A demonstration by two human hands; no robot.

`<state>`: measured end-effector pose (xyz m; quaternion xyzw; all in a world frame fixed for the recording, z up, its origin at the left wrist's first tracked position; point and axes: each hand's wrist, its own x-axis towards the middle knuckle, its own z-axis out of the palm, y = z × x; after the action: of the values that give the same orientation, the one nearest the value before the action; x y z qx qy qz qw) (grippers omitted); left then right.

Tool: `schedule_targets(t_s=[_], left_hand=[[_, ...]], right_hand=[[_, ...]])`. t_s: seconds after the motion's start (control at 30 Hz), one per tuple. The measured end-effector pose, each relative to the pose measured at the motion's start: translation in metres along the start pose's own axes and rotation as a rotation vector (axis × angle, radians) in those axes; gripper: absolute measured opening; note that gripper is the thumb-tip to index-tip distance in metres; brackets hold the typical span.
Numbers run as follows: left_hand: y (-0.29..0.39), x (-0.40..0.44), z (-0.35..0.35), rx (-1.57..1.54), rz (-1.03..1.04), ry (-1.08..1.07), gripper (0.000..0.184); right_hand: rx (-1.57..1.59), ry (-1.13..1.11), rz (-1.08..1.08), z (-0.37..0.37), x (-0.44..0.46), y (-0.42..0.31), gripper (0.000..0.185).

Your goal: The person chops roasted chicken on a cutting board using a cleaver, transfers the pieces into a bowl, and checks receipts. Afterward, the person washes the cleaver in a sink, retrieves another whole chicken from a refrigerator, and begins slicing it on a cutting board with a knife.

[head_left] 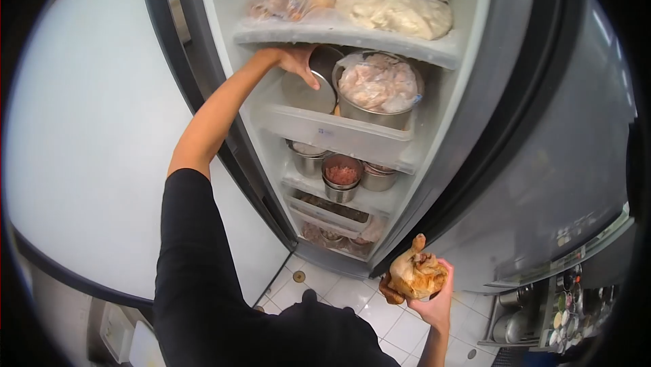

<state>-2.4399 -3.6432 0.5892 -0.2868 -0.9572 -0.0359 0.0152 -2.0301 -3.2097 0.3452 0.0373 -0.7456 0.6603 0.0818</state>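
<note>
My left hand (298,65) reaches into the open fridge, under the top shelf, with its thumb over the rim of a round metal pot (325,65) that lies tipped beside a lid-like metal surface (305,92). Part of its fingers is hidden behind the pot's rim. Right of it stands a metal pot (373,117) holding pale meat in a clear bag (380,82). Low at the right, outside the fridge, my right hand (435,302) grips a browned whole chicken (417,275) from below and the side.
Bagged food (393,11) fills the top shelf (352,31). Below the drawer (332,130) are metal pots, one with red minced meat (341,174). The fridge door (95,130) stands open at left. Tiled floor (380,313) and a dish rack (566,313) lie below right.
</note>
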Motion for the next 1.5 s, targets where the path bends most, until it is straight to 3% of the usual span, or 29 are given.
schedule_targets(t_s=[0.07,0.27,0.4,0.5,0.57,0.67,0.73,0.8,0.9,0.97,1.03,1.13,1.23,1.33,1.37,1.47,1.5], left_hand=[[0.008,-0.008,-0.002,-0.098,0.05,-0.009,0.142],[0.014,-0.064,0.05,0.18,0.049,0.461,0.125],[0.039,-0.12,0.022,-0.259,-0.095,0.45,0.091],[0.037,-0.156,0.001,-0.389,-0.112,0.501,0.061],[0.057,-0.186,0.003,-0.397,-0.117,0.656,0.048],[0.073,-0.231,0.063,-0.605,-0.103,0.864,0.036],[0.086,-0.257,0.129,-0.996,-0.097,0.909,0.031],[0.108,-0.281,0.202,-1.315,-0.191,0.752,0.033],[0.154,-0.313,0.282,-1.537,-0.342,0.398,0.047],[0.199,-0.336,0.312,-1.675,-0.394,0.298,0.055],[0.237,-0.352,0.328,-1.708,-0.509,0.346,0.063],[0.288,-0.386,0.329,-1.709,-0.793,0.553,0.082],[0.363,-0.426,0.299,-0.953,-0.928,0.859,0.101],[0.397,-0.465,0.272,-0.578,-1.164,0.779,0.115],[0.404,-0.477,0.28,-0.448,-1.281,0.881,0.107],[0.439,-0.544,0.312,-0.937,-1.573,1.428,0.095],[0.446,-0.568,0.319,-0.863,-1.482,1.67,0.087]], right_hand=[[0.008,0.018,0.009,0.018,0.007,-0.008,0.093],[-0.01,0.087,-0.09,0.047,0.023,0.001,0.095],[0.128,0.113,-0.033,0.063,0.032,-0.007,0.096],[0.105,0.098,-0.05,0.066,0.041,0.005,0.098],[0.105,0.086,-0.065,0.069,0.047,0.009,0.098],[0.063,0.074,-0.054,0.075,0.046,0.014,0.099],[-0.007,0.047,-0.053,0.079,0.046,0.024,0.1],[0.034,-0.018,-0.026,0.089,0.049,0.016,0.1],[0.171,-0.111,0.009,0.12,0.055,0.019,0.099],[0.143,-0.17,0.008,0.141,0.055,0.026,0.098],[0.178,-0.265,0.042,0.162,0.054,0.037,0.096],[0.254,-0.466,0.097,0.212,0.039,0.042,0.09],[0.259,-0.8,0.057,0.234,0.003,0.028,0.089],[0.327,-1.112,0.126,0.282,-0.046,0.006,0.088],[0.334,-1.219,0.115,0.301,-0.069,0.0,0.088],[0.293,-1.538,0.088,0.32,-0.165,-0.026,0.086],[0.302,-1.677,-0.05,0.331,-0.185,-0.034,0.082]])
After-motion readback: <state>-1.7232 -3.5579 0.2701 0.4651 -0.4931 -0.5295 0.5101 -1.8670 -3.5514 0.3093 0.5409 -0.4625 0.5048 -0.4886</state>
